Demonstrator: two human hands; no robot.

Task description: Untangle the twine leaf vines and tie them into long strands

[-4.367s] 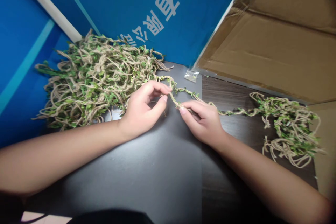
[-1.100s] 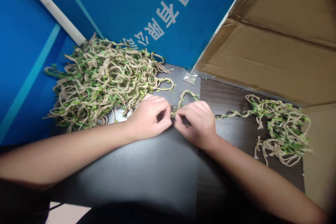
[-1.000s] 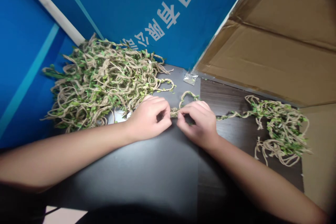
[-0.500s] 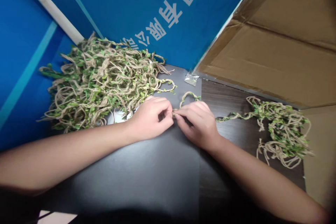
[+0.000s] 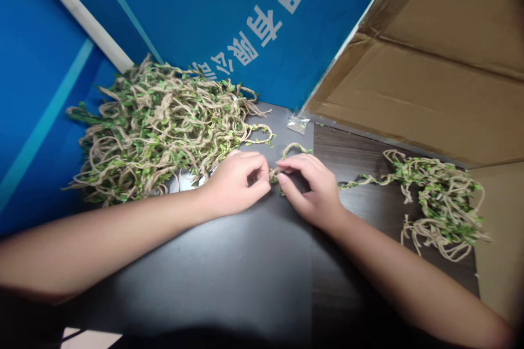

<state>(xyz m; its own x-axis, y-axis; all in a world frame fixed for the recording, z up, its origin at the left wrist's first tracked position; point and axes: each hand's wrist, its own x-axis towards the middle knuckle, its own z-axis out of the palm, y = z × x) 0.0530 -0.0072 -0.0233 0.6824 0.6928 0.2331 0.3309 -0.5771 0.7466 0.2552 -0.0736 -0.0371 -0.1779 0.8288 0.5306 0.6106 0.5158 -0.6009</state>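
Note:
My left hand [image 5: 237, 182] is closed in a pinch on a leafy twine cord [image 5: 273, 175], a tan string twisted with small green leaves. Just to its right, my right hand [image 5: 313, 191] has its thumb and forefinger parted beside the cord. A loop of that cord rises behind the right hand, and a stretch of leafy twine emerges on its far side, leading to a smaller bundle [image 5: 444, 202] at the right. Behind my left hand lies a large tangled heap of leafy twine [image 5: 159, 131]. The fingertips of my left hand partly hide the pinched spot.
A blue panel [image 5: 196, 5] with white characters stands at the back. On the right, a cardboard sheet [image 5: 429, 82] leans over the table. A small clear plastic packet [image 5: 298, 124] lies near their corner. The tabletop [image 5: 213, 272] has a grey mat beside dark wood grain.
My right thumb and forefinger have come apart from their pinch on the cord. My left hand keeps its place and its pinch.

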